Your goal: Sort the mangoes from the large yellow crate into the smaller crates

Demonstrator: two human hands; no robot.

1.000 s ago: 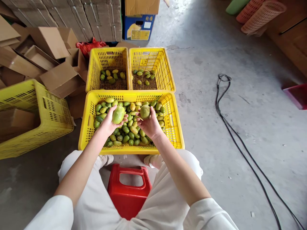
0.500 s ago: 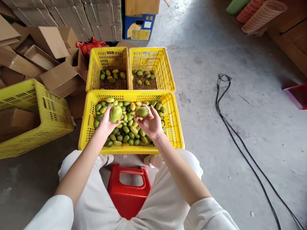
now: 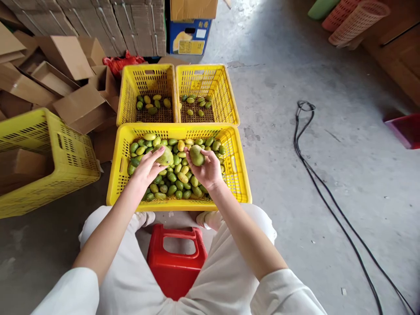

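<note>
My left hand (image 3: 148, 168) is closed round a yellow-green mango (image 3: 165, 156), thumb on top and fingers beneath. In my right hand (image 3: 210, 169) a darker green mango (image 3: 197, 155) is gripped between thumb and fingers, one end facing me. Both hands are above a large yellow crate (image 3: 244, 183) that holds many green and yellowish mangoes (image 3: 172, 177). Behind it stand two smaller yellow crates, the left one (image 3: 124, 103) and the right one (image 3: 231, 100), each with several mangoes on its floor.
A red stool (image 3: 175, 267) is between my legs. On the left, another yellow crate (image 3: 77, 157) holds cardboard, with loose cardboard boxes (image 3: 80, 105) heaped behind it. A black cable (image 3: 323, 188) runs over the concrete floor at right. A blue box (image 3: 189, 37) stands at the back.
Both mangoes have been turned in my fingers. The left one now tilts to the right with my thumb over it; the right one shows its end instead of its side.
</note>
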